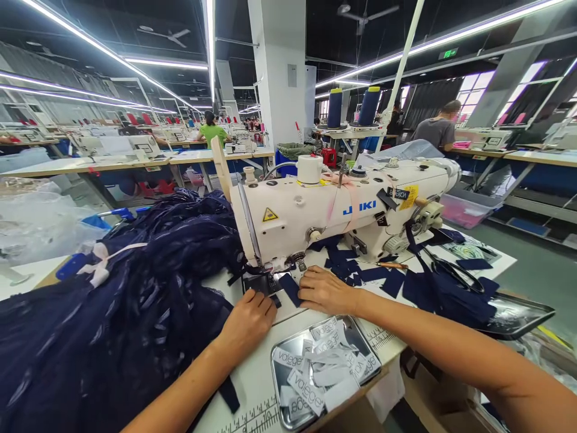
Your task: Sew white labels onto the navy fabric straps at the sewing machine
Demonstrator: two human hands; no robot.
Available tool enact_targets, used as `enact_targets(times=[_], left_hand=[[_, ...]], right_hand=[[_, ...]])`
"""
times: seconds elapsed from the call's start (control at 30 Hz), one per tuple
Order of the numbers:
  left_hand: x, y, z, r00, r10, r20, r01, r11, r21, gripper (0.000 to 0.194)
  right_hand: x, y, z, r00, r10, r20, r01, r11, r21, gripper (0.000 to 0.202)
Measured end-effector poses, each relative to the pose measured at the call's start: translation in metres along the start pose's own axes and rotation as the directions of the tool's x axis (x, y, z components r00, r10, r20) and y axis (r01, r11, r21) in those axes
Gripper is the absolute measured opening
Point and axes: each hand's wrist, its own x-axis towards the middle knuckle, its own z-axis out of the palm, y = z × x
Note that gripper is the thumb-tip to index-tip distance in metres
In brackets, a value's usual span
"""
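My right hand (327, 291) rests on the sewing table with its fingers bent and pressed together at the edge of a small navy fabric piece (290, 290). Just left of it, my left hand (252, 317) lies curled by the dark needle plate (260, 284); whatever its fingertips hold is hidden. Above both hands stands a white sewing machine (288, 210), its needle area close to the fingertips. A large heap of navy garments (135, 319) lies left of my left hand. Below the hands, a metal tray (283, 418) holds several white printed labels (306, 388).
Navy fabric scraps (392, 281) lie right of the machine, near scissors (455, 270) and an orange-handled tool (391, 265). A second metal tray (525, 313) sits at the right edge. Thread cones (334, 108) stand behind. Two people work at farther tables.
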Motion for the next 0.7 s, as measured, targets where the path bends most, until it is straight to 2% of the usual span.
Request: enact_targets(times=[0.1,0.2,0.27,0.3,0.37,0.47,0.53,0.7], left_hand=[[0.000,0.000,0.000,1.000,-0.001,0.004,0.001,1.000,0.001,0.019],[0.000,0.001,0.001,1.000,-0.001,-0.009,0.001,1.000,-0.001,0.020],[0.000,0.002,0.001,1.000,-0.004,-0.015,0.004,1.000,-0.004,0.022],[0.000,0.002,0.001,1.000,-0.008,-0.018,0.008,1.000,-0.005,0.023],[-0.002,0.002,0.000,0.999,-0.018,-0.030,0.018,1.000,-0.006,0.024],[-0.005,0.001,-0.001,0.997,-0.031,-0.072,0.031,0.999,-0.010,0.024],[-0.008,0.001,-0.002,0.994,-0.039,-0.103,0.038,0.999,-0.015,0.023],[-0.007,0.000,-0.003,0.988,-0.037,-0.151,0.029,0.998,-0.056,0.020]], right_hand=[[0.005,-0.002,-0.004,0.995,-0.096,-0.014,0.095,0.994,-0.058,0.027],[0.011,-0.008,-0.008,0.975,-0.220,0.020,0.220,0.966,-0.137,0.027],[0.017,-0.015,-0.006,0.978,-0.206,0.042,0.210,0.967,-0.141,0.024],[0.021,-0.019,-0.005,0.988,-0.149,0.047,0.154,0.980,-0.125,0.023],[0.028,-0.025,0.000,0.997,0.043,0.059,-0.038,0.996,-0.078,0.019],[0.036,-0.028,0.006,0.946,0.308,0.105,-0.313,0.949,0.036,0.014],[0.039,-0.027,0.008,0.912,0.385,0.138,-0.403,0.905,0.138,0.013],[0.042,-0.024,0.008,0.885,0.439,0.154,-0.465,0.826,0.318,0.014]])
